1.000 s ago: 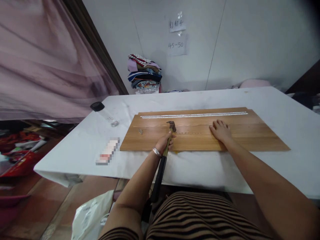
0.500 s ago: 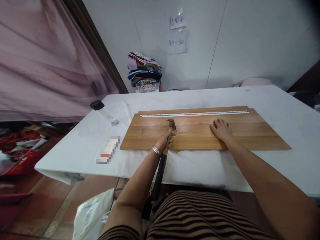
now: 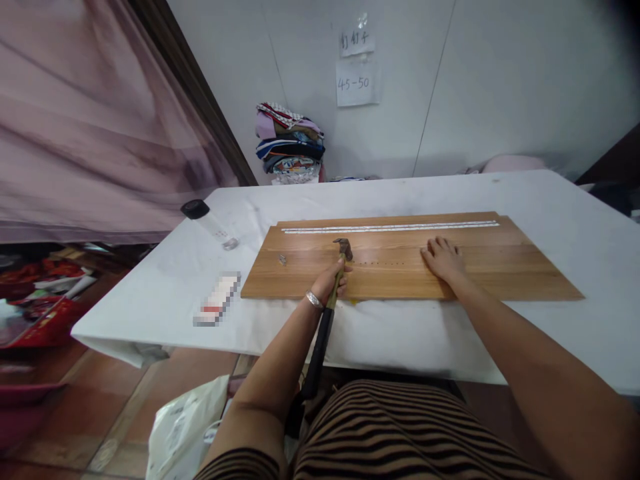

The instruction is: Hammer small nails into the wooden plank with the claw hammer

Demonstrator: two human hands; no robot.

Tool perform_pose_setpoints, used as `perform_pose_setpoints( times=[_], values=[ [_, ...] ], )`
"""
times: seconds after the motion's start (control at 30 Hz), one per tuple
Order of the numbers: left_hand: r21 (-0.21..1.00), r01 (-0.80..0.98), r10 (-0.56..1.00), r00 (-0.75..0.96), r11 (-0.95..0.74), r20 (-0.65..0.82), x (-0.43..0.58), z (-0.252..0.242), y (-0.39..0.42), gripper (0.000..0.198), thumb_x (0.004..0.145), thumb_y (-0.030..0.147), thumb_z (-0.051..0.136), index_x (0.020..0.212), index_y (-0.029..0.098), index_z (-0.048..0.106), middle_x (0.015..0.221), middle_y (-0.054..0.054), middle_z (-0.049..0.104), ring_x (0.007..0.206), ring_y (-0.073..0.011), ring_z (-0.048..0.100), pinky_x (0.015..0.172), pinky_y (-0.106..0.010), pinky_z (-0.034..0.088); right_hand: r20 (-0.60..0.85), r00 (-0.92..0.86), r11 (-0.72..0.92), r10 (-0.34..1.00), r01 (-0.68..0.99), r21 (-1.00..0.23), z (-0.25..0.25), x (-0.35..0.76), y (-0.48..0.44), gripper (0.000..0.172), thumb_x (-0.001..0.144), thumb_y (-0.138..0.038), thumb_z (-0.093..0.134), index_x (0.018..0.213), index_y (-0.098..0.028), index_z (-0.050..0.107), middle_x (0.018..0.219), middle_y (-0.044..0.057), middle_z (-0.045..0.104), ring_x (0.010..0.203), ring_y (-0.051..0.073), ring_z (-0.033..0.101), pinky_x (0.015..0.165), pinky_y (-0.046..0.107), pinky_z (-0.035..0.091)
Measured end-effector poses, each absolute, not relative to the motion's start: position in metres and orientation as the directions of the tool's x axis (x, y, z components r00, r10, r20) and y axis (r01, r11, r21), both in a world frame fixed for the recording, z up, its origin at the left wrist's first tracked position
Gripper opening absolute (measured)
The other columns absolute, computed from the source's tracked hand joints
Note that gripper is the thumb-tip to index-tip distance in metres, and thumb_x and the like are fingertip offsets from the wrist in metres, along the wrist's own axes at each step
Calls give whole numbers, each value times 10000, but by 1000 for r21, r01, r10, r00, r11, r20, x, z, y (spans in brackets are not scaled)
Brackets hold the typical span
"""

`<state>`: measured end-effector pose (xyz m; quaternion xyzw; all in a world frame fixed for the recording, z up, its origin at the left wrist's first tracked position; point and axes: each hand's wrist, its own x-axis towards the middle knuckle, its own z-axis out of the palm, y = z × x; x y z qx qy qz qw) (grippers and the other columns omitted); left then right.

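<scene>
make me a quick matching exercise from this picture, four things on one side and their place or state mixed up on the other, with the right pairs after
Things:
1. hammer
2. right hand
3. bottle
4. clothes

Place or state:
A. palm down on the wooden board
B. in a pile by the wall
C. held in the left hand
D. see-through, with a black cap

Right pairs: 1-C, 2-A, 3-D, 4-B

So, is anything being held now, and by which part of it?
The left fingers hold a hammer by its handle, near the head; the right fingers hold nothing visible.
</scene>
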<state>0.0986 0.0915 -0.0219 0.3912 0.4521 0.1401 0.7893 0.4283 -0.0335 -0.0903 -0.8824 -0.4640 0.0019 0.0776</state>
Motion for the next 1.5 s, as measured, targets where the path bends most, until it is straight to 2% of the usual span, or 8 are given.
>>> perform_pose_setpoints(
  times=[0.13, 0.33, 0.53, 0.83, 1.0, 1.17, 1.5],
  values=[
    [746, 132, 581, 545, 653, -604, 99, -22, 90, 410, 1046, 565, 544, 889, 189, 584, 560, 92, 366, 350, -58, 284, 370, -184, 187, 92, 566, -552, 819, 822, -144, -94, 431, -33, 481, 1073, -458, 309, 1271, -207, 669, 1474, 198, 627, 1423, 357, 483, 1142, 580, 368],
    [743, 129, 578, 546, 657, -606, 100, -19, 89, 416, 1103, 505, 424, 891, 183, 582, 555, 85, 378, 337, -58, 286, 369, -184, 195, 84, 570, -555, 817, 818, -150, -93, 430, -34, 490, 1070, -462, 307, 1274, -198, 666, 1475, 203, 627, 1418, 358, 488, 1141, 579, 372],
    [737, 131, 567, 555, 663, -608, 100, -20, 90, 418, 1062, 562, 520, 892, 186, 584, 551, 91, 369, 340, -58, 287, 370, -188, 190, 81, 567, -552, 820, 820, -152, -91, 428, -34, 505, 1072, -451, 307, 1303, -170, 658, 1543, 219, 586, 1459, 368, 461, 1167, 590, 353],
    [740, 138, 572, 547, 658, -611, 99, -18, 89, 452, 1106, 538, 426, 885, 176, 582, 530, 91, 385, 328, -53, 289, 364, -177, 194, 88, 567, -553, 819, 821, -141, -94, 431, -33, 493, 1073, -461, 309, 1293, -199, 664, 1495, 198, 619, 1433, 354, 477, 1154, 582, 369],
    [741, 143, 565, 557, 656, -608, 99, -17, 88, 449, 1087, 576, 467, 897, 185, 579, 527, 101, 377, 320, -61, 296, 360, -188, 201, 73, 563, -553, 823, 824, -126, -93, 430, -33, 515, 1076, -452, 301, 1317, -169, 658, 1529, 212, 597, 1457, 358, 468, 1157, 580, 377],
    [738, 156, 561, 552, 657, -616, 98, -17, 88, 445, 1117, 522, 404, 895, 180, 583, 523, 98, 368, 329, -63, 296, 373, -190, 189, 78, 567, -556, 820, 822, -124, -95, 431, -33, 512, 1074, -453, 304, 1319, -182, 662, 1523, 207, 601, 1452, 358, 469, 1152, 583, 384],
    [743, 155, 564, 557, 651, -610, 98, -21, 90, 459, 1057, 610, 496, 898, 187, 579, 535, 101, 372, 334, -63, 289, 382, -196, 176, 119, 562, -548, 818, 826, -134, -103, 436, -32, 507, 1075, -465, 302, 1308, -213, 675, 1510, 188, 613, 1435, 351, 477, 1143, 573, 389]
  ],
)
